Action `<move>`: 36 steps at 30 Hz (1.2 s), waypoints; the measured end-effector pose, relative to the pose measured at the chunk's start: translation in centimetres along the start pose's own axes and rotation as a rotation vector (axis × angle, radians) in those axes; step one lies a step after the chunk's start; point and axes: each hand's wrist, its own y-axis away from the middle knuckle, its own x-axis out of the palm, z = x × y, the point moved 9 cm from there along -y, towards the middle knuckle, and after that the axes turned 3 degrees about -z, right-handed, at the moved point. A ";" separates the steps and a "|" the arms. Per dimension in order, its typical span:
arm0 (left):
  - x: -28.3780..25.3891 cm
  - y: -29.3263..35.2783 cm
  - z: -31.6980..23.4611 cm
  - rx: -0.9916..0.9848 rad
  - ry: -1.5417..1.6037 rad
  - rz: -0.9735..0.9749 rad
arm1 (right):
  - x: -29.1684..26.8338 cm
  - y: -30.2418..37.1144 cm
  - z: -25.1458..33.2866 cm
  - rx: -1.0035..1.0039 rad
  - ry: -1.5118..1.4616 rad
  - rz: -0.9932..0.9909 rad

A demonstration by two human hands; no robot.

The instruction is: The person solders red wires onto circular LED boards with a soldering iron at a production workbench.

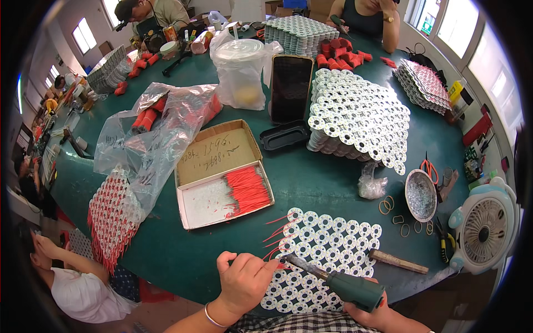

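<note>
with my left hand (242,281) i pinch a red wire (281,266) at the left edge of the white disc panel (306,249) on the green table (200,255), my right hand (367,316) curled around a green soldering iron (354,288), its tip by the wire.

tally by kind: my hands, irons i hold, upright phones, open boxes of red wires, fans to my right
Hands (left hand, right hand): 2
Green soldering iron: 1
Phone: 1
Open box of red wires: 1
Fan: 1
Total: 6

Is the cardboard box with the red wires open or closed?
Open: the cardboard box has its lid turned back, and the red wires inside are visible.
</note>
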 end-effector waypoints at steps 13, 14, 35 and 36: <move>0.2 0.0 0.1 0.004 0.009 0.012 | -0.1 0.0 -0.2 0.065 0.005 -0.002; 0.1 -0.1 0.0 0.005 0.009 0.010 | -0.2 0.1 -0.5 0.078 0.005 -0.007; 2.6 6.6 -0.7 -1.201 1.669 0.208 | -0.1 -0.7 -2.4 0.157 -0.808 -0.199; 3.0 6.5 -2.3 -1.221 1.812 0.256 | 0.2 -0.5 -1.6 0.127 -0.840 -0.178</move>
